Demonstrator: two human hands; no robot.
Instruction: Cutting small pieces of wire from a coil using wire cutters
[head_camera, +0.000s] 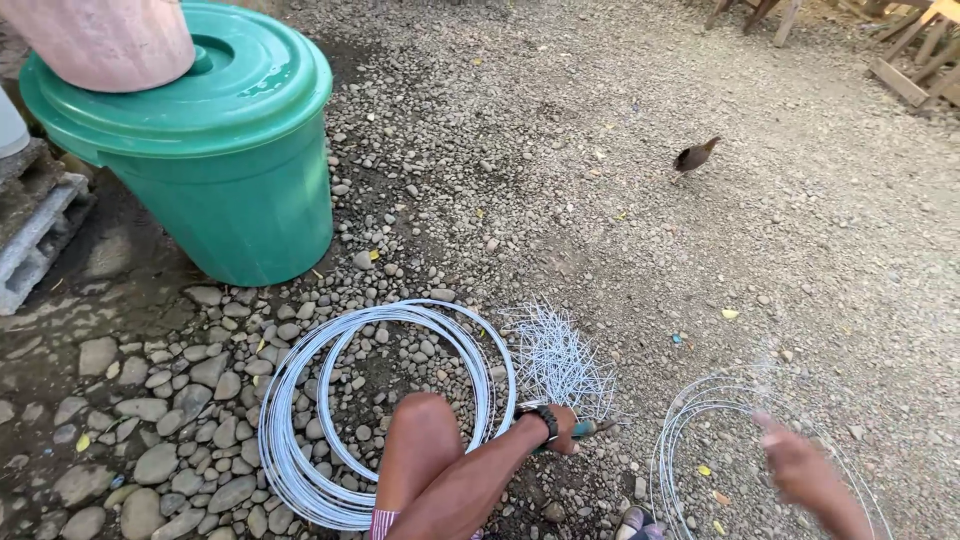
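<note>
A: Step? Left hand (562, 428) closed on a green-handled tool (583, 429), beside the cut wire pieces (557, 358) and the large wire coil (385, 410), near centre.

B: Right hand (800, 468) blurred over the smaller wire loops (745, 440), near right; grip, cannot tell. Likely cutting lengths; next needs wire steadied.

Soft, even daylight fills the view; nothing is dim. The gravel (620, 120) towards the far right edge looks pale and slightly washed out, while the ground at the near left edge is darker and damp-looking. Shadows are faint: a soft dark patch lies under the green bin (230, 190), whose lid carries a mild sheen. The wire coil (380, 410) reads bright white and sharp, as do the pebbles around it. The right hand (800, 470) is smeared by motion blur; the left hand (565, 430) is sharper. Straight lines bow towards the corners, a wide-lens effect.
</note>
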